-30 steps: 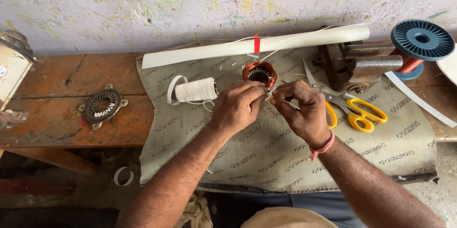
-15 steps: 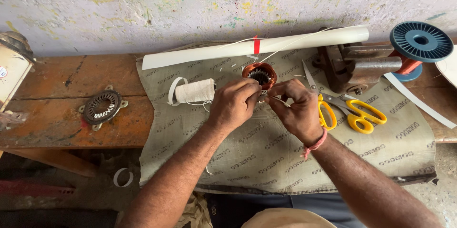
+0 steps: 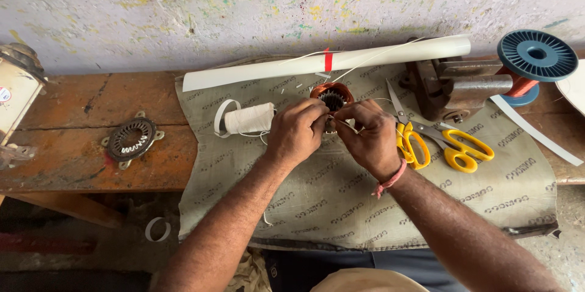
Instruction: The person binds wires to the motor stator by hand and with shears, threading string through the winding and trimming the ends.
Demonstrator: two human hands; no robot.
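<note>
Fingers [image 3: 320,122] of both hands close on a small copper-wound stator [image 3: 332,96] at the middle of the printed grey cloth [image 3: 341,200], which covers part of the wooden table [image 3: 79,146]. Left hand [image 3: 297,131] pinches the stator's near edge; right hand [image 3: 370,136], a red thread at its wrist, pinches a thin white string beside it. Spool of white string [image 3: 248,119] lies just left, yellow-handled scissors [image 3: 436,144] just right. Rolled white sheet [image 3: 329,61] lies behind, a metal vise [image 3: 454,88] and blue reel [image 3: 536,55] farther right, a bare stator core [image 3: 131,138] well apart at left.
</note>
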